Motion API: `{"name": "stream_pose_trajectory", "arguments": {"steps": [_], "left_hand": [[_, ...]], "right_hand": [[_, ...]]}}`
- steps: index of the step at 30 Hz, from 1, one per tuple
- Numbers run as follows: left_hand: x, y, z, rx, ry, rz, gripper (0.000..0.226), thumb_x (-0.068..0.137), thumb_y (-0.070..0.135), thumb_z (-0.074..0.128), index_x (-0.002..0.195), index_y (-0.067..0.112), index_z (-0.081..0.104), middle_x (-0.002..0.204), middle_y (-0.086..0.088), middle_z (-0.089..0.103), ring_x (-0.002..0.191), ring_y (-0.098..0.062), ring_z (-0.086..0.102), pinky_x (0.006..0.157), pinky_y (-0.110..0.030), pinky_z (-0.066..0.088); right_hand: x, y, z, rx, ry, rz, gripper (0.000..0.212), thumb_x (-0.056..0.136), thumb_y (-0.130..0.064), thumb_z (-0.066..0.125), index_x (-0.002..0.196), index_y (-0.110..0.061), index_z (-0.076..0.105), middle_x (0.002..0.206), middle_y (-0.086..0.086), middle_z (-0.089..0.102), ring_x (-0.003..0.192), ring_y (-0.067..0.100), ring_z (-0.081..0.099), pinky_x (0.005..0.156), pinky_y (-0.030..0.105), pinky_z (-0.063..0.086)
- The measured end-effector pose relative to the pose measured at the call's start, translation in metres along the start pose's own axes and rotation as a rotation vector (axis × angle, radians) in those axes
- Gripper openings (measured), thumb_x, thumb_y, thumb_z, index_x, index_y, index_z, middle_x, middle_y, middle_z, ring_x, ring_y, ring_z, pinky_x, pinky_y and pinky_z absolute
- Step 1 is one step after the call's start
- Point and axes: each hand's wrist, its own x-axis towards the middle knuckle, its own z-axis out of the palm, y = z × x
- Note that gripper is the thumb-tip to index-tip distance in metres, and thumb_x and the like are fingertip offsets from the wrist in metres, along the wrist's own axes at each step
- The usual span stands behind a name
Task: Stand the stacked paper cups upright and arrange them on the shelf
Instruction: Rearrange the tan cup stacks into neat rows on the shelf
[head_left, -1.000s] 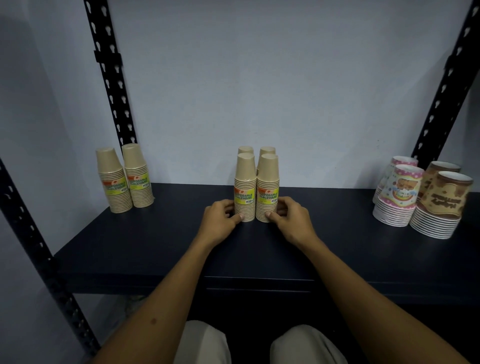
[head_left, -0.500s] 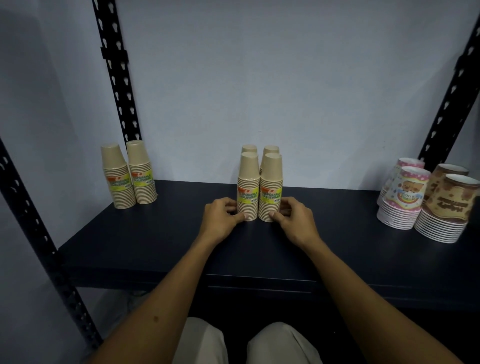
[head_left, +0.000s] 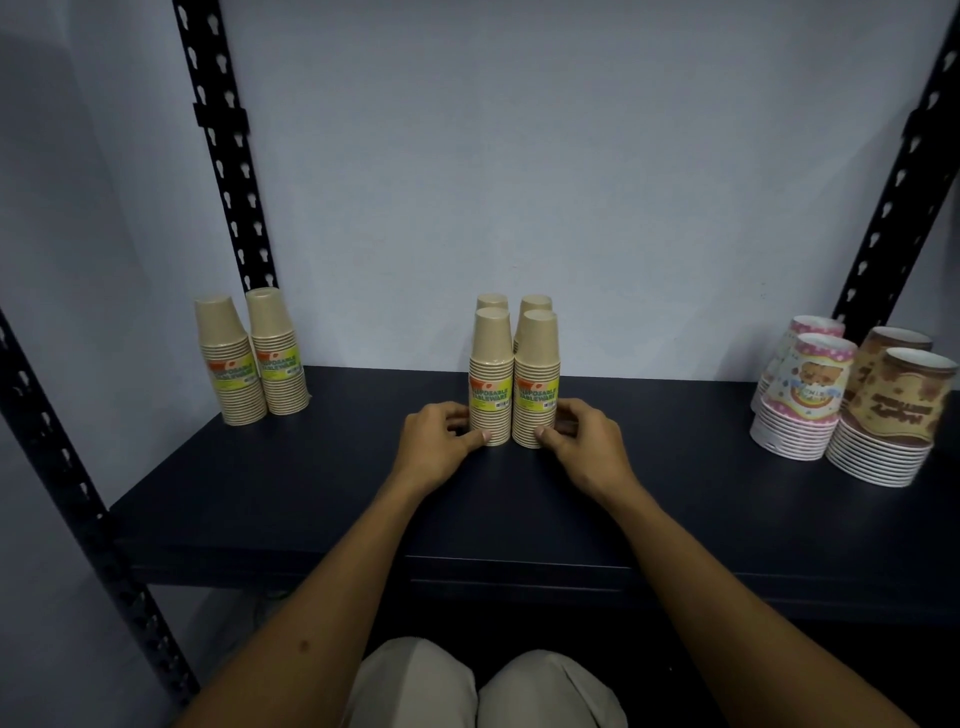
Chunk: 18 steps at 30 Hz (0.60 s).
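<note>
**On the dark shelf, both hands are bracketing the middle cup stacks**

At the middle of the dark shelf (head_left: 675, 519), four stacks of tan paper cups are standing upside down in a tight two-by-two block, close to the pale wall (head_left: 571, 182). The front left stack (head_left: 490, 374) and the front right stack (head_left: 537, 376) are touching side by side, each wearing a yellow label. Behind them, the back two stacks (head_left: 514, 302) are showing only their tops.

The left hand (head_left: 434, 449) is resting on the shelf against the base of the front left stack, fingers curled around its left side and thumb lying across the front lower rim. The right hand (head_left: 584, 447) is mirroring it at the base of the front right stack, fingers bent along the right side and thumb tip pressing on the front. Both hands are half closed, cupping the block from either side without lifting it.

Well apart on the left, near a black slotted post (head_left: 228, 171), two more tan stacks (head_left: 249, 358) are standing together, leaning slightly and also labelled. Over on the right, by another post (head_left: 893, 208), stacks of patterned cups are sitting mouth up: a pink pair (head_left: 802, 400) and, just beside them, a brown pair (head_left: 893, 410).

Below the shelf edge, the person's knees in light trousers (head_left: 483, 686) are showing.
</note>
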Motion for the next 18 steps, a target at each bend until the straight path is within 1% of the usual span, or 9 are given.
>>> {"name": "stream_pose_trajectory", "arguments": {"steps": [3,7,9,11,13,15,17,18], "left_hand": [[0.000,0.001,0.000,0.009,-0.002,0.011,0.041,0.079,0.026,0.077,0.117,0.015,0.067,0.115,0.000,0.070,0.103,-0.007,0.063,0.089,-0.019,0.047],[-0.002,0.001,0.000,0.022,-0.003,0.012,0.040,0.080,0.024,0.076,0.117,0.015,0.066,0.114,0.000,0.070,0.100,-0.005,0.061,0.089,-0.019,0.046],[-0.002,0.002,0.000,0.032,-0.002,0.010,0.041,0.080,0.025,0.076,0.118,0.014,0.065,0.115,0.000,0.070,0.102,-0.006,0.062,0.090,-0.020,0.046],[-0.002,0.002,-0.001,0.037,0.000,0.007,0.044,0.079,0.025,0.077,0.120,0.014,0.064,0.116,0.000,0.069,0.106,-0.009,0.063,0.092,-0.022,0.048],[-0.003,0.003,-0.001,0.045,0.011,0.009,0.051,0.078,0.026,0.078,0.124,0.014,0.061,0.120,-0.002,0.067,0.110,-0.013,0.062,0.094,-0.027,0.050],[-0.006,0.003,-0.004,0.074,0.028,0.005,0.060,0.077,0.027,0.078,0.131,0.014,0.055,0.127,-0.006,0.062,0.114,-0.017,0.060,0.095,-0.033,0.051],[-0.010,0.003,-0.009,0.122,0.034,0.009,0.062,0.080,0.027,0.076,0.135,0.014,0.051,0.132,-0.008,0.058,0.118,-0.020,0.057,0.096,-0.033,0.050],[-0.013,0.002,-0.012,0.156,0.031,0.013,0.060,0.082,0.028,0.074,0.135,0.016,0.051,0.133,-0.008,0.057,0.118,-0.021,0.056,0.095,-0.031,0.049]], "right_hand": [[0.000,0.000,0.000,-0.004,0.002,0.003,0.042,0.088,-0.016,0.068,0.128,-0.011,0.056,0.118,0.002,0.066,0.095,0.002,0.058,0.069,0.002,0.041],[-0.001,-0.002,-0.001,-0.019,0.009,0.001,0.042,0.088,-0.016,0.068,0.128,-0.011,0.056,0.117,0.002,0.066,0.095,0.002,0.057,0.067,0.001,0.041],[-0.002,-0.002,-0.001,-0.025,0.017,0.007,0.043,0.087,-0.016,0.068,0.128,-0.011,0.056,0.117,0.001,0.066,0.094,0.002,0.057,0.068,0.001,0.040],[-0.003,-0.002,-0.001,-0.030,0.024,0.011,0.044,0.087,-0.016,0.068,0.129,-0.011,0.056,0.117,0.001,0.066,0.094,0.003,0.058,0.071,0.003,0.040],[-0.004,-0.003,-0.002,-0.049,0.032,0.007,0.045,0.087,-0.019,0.069,0.129,-0.011,0.056,0.119,0.003,0.066,0.101,0.008,0.060,0.080,0.011,0.044],[-0.006,-0.004,-0.003,-0.094,0.043,0.005,0.049,0.087,-0.023,0.068,0.132,-0.010,0.054,0.126,0.006,0.062,0.111,0.015,0.059,0.088,0.021,0.045],[-0.012,-0.004,-0.006,-0.157,0.060,0.022,0.055,0.088,-0.027,0.067,0.136,-0.008,0.050,0.133,0.009,0.056,0.117,0.020,0.055,0.093,0.027,0.045],[-0.017,-0.005,-0.008,-0.190,0.068,0.026,0.056,0.088,-0.028,0.067,0.137,-0.008,0.048,0.135,0.010,0.054,0.120,0.021,0.053,0.096,0.030,0.046]]}}
